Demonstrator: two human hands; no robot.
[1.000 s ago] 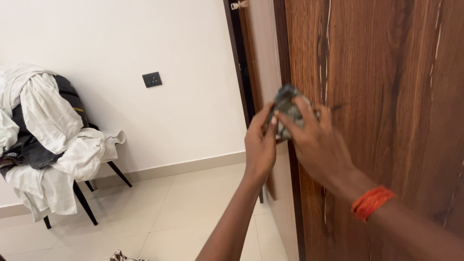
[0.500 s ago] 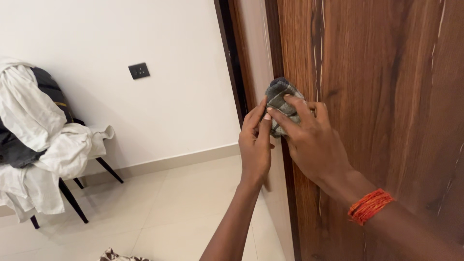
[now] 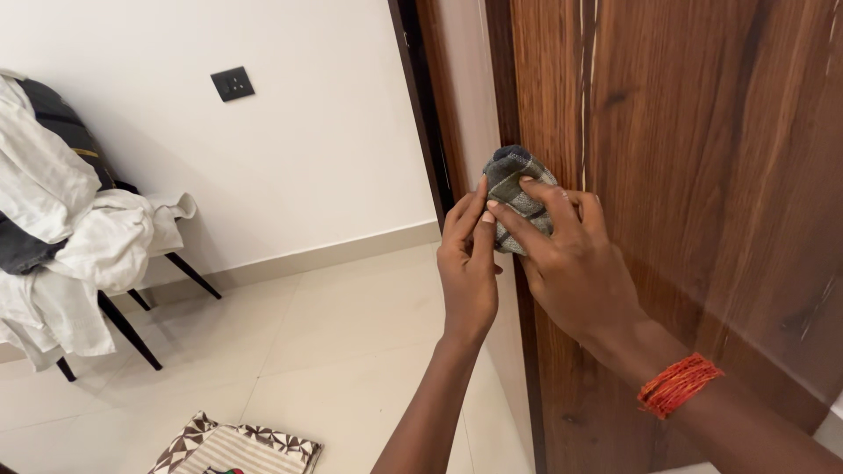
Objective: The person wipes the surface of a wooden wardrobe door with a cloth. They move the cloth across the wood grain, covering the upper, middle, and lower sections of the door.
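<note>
Since the earlier frames, both hands are being carried slightly lower and toward the middle of the view, and the chair at 9 o'clock is being pushed further to the edge as the head turns toward the door. A small grey checked cloth (image 3: 516,195) is being held bunched against the edge of the brown wooden door (image 3: 702,175), just above centre. It is being grasped by the right hand (image 3: 571,263), whose fingers (image 3: 527,230) are being curled over the front of the bundle, pressing it to the wood. The left hand (image 3: 470,263) is being held just at 9 o'clock of the cloth, its fingers (image 3: 474,202) extended and touching the cloth's side, not clenched around it. An orange thread band (image 3: 678,384) is being worn on the right wrist at 4 o'clock. A chair (image 3: 132,298) draped with white and dark clothes (image 3: 61,219) is standing at 9 o'clock by the white wall (image 3: 307,158), where a dark switch plate (image 3: 233,83) is being shown at 11 o'clock. A patterned mat (image 3: 237,443) is lying on the tiled floor (image 3: 351,333) at 7 o'clock. For good contact, the cloth is judged best kept folded flat under the right fingers, with even pressure along the grain, while the loose edge is being steadied by the left.
</note>
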